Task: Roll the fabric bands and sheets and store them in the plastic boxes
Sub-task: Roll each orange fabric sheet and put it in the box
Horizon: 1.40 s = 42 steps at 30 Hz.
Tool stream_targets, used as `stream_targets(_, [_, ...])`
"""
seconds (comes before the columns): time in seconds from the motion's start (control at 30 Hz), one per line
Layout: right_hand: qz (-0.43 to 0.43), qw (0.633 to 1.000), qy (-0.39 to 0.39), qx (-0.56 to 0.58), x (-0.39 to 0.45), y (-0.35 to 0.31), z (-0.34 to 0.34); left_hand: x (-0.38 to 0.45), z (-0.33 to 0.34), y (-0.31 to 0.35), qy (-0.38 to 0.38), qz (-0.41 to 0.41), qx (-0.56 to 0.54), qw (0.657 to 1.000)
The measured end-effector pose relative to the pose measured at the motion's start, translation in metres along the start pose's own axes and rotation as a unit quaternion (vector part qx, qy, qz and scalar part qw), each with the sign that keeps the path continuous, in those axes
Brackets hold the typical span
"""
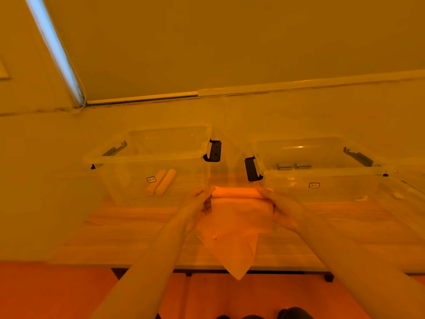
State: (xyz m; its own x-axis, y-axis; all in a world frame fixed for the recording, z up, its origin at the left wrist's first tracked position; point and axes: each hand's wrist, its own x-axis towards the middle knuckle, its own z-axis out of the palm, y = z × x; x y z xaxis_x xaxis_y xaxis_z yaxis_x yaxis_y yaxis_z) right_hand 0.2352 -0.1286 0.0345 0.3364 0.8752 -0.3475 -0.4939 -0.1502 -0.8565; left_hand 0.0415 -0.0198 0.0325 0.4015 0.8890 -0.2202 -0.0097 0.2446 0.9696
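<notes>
A pale fabric sheet lies on the wooden table, its far end wound into a roll and its near corner hanging over the front edge. My left hand grips the roll's left end. My right hand grips its right end. Behind stand two clear plastic boxes with black handles. The left box holds two rolled bands. The right box holds small grey rolled pieces.
The boxes stand side by side with a narrow gap between them, close to the wall behind. A window blind and its bead cord hang above. Bare tabletop lies left and right of the sheet. The floor shows below the front edge.
</notes>
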Motion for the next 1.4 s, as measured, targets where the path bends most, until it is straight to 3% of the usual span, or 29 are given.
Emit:
stream_targets(0.37, [-0.032, 0.993, 0.044, -0.107, 0.0026, 0.0003, 0.002, -0.0013, 0.0004, -0.0015, -0.004, -0.002, 0.023, 1.0])
stream_targets(0.6, [-0.014, 0.998, 0.007, -0.067, 0.0008, -0.0012, 0.004, -0.0001, 0.0032, -0.0002, 0.016, 0.013, 0.095, 0.995])
stream_targets(1.07, [-0.011, 0.998, 0.002, -0.069, 0.0034, 0.0035, 0.002, -0.0012, 0.0046, -0.0013, 0.025, -0.027, 0.094, 0.995])
stream_targets(1.23, [0.0, 0.999, -0.004, 0.048, 0.0015, 0.0036, 0.0042, -0.0017, 0.0057, -0.0001, 0.042, -0.017, 0.095, 0.994])
stream_targets(1.4, [0.001, 0.998, 0.008, 0.066, 0.0006, 0.0038, 0.0054, -0.0009, 0.0062, -0.0016, 0.046, -0.023, 0.079, 0.996])
